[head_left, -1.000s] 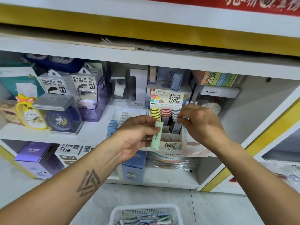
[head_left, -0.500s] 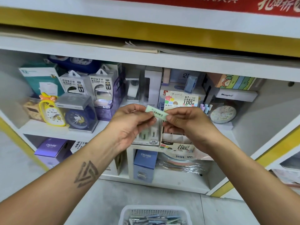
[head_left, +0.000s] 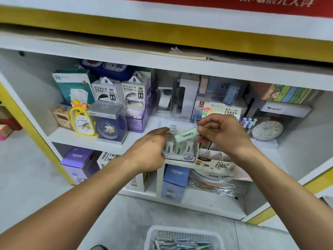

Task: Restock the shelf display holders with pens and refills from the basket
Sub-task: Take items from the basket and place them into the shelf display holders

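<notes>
My right hand [head_left: 222,134] pinches one end of a pale green refill case [head_left: 186,135], which lies tilted above the clear display holder [head_left: 180,150] marked 2B. That holder stands on the middle shelf with several upright white and green cases in it. My left hand [head_left: 150,148] reaches to the holder's left side, its fingertips at the cases near the back; what they touch is hidden. To the right stands a white cardboard 0.7 lead display box [head_left: 219,161] with divided slots. A white plastic basket [head_left: 183,239] with several pens and refills sits on the floor below.
The shelf [head_left: 68,138] also holds power bank boxes [head_left: 106,92], a yellow duck clock [head_left: 82,120], a blue clock in a clear case [head_left: 110,125] and a round clock [head_left: 266,130] at right. Purple and blue boxes [head_left: 79,163] fill the lower shelf. A yellow-trimmed ledge overhangs above.
The green case has passed from both hands to my right hand alone. My left hand let go and moved down to the 2B holder. The view shifted left and down.
</notes>
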A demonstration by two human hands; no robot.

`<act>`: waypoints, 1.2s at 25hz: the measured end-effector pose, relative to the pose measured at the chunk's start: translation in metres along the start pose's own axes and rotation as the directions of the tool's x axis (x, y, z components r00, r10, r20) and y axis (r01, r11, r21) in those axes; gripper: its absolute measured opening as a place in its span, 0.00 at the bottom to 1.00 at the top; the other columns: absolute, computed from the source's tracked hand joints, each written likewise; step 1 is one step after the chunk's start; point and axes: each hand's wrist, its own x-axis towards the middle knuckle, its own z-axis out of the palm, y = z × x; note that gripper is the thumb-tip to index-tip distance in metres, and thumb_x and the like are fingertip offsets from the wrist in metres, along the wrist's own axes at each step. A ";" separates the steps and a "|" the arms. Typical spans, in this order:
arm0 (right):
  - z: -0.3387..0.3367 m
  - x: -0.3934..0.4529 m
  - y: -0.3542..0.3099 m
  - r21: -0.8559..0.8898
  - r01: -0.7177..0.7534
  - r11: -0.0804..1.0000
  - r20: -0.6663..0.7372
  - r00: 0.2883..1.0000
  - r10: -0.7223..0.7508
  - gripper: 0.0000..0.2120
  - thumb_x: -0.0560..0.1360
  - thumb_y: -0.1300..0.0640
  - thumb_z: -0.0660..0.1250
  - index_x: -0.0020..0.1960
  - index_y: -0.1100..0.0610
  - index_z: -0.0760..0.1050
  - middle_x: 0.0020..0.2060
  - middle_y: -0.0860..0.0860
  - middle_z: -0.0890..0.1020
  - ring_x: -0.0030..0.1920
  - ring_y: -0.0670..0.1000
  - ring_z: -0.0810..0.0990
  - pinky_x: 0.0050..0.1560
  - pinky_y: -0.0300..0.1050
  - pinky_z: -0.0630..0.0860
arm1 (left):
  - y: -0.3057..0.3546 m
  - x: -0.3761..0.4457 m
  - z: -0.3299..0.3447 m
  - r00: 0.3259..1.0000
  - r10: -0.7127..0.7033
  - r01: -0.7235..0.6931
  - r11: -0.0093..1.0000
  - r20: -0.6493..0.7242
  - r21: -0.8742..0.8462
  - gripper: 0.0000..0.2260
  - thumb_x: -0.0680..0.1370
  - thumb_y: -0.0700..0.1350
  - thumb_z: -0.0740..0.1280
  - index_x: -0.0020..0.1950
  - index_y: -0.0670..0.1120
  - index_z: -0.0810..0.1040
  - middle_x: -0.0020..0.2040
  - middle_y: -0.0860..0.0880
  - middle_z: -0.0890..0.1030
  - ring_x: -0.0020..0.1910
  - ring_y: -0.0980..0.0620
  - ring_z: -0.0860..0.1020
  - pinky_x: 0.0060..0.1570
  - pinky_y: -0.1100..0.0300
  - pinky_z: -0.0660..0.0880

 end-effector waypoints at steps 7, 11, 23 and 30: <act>0.010 0.012 0.012 -0.554 0.198 0.809 -0.054 0.961 -0.273 0.08 0.79 0.64 0.66 0.54 0.55 0.79 0.42 0.52 0.83 0.42 0.53 0.84 0.47 0.49 0.82 | -0.002 0.000 0.003 0.993 -0.005 -0.005 0.997 0.115 0.081 0.37 0.74 0.39 0.63 0.81 0.50 0.51 0.82 0.53 0.49 0.79 0.57 0.49 0.72 0.65 0.50; 0.028 0.014 0.016 -0.733 0.259 0.629 0.116 0.959 -0.259 0.02 0.80 0.58 0.64 0.52 0.53 0.74 0.43 0.53 0.82 0.42 0.57 0.80 0.44 0.52 0.79 | 0.000 -0.002 0.006 0.982 0.006 -0.033 0.990 0.191 0.135 0.39 0.74 0.37 0.63 0.81 0.50 0.48 0.82 0.51 0.47 0.80 0.55 0.47 0.77 0.57 0.53; 0.045 0.015 0.012 -0.851 0.230 0.472 0.189 0.973 -0.134 0.08 0.79 0.60 0.65 0.51 0.49 0.80 0.46 0.51 0.84 0.48 0.57 0.80 0.47 0.51 0.78 | -0.001 -0.003 0.004 0.980 0.011 -0.039 0.990 0.200 0.139 0.39 0.73 0.35 0.62 0.81 0.49 0.48 0.82 0.51 0.49 0.79 0.55 0.48 0.77 0.56 0.53; 0.038 0.004 0.006 -0.832 0.186 0.523 0.138 0.982 -0.130 0.17 0.80 0.62 0.60 0.67 0.52 0.77 0.64 0.50 0.79 0.64 0.55 0.77 0.63 0.50 0.75 | 0.006 -0.006 0.002 0.997 0.032 -0.037 0.996 0.066 0.082 0.32 0.72 0.34 0.61 0.77 0.47 0.63 0.78 0.48 0.62 0.77 0.49 0.59 0.74 0.58 0.61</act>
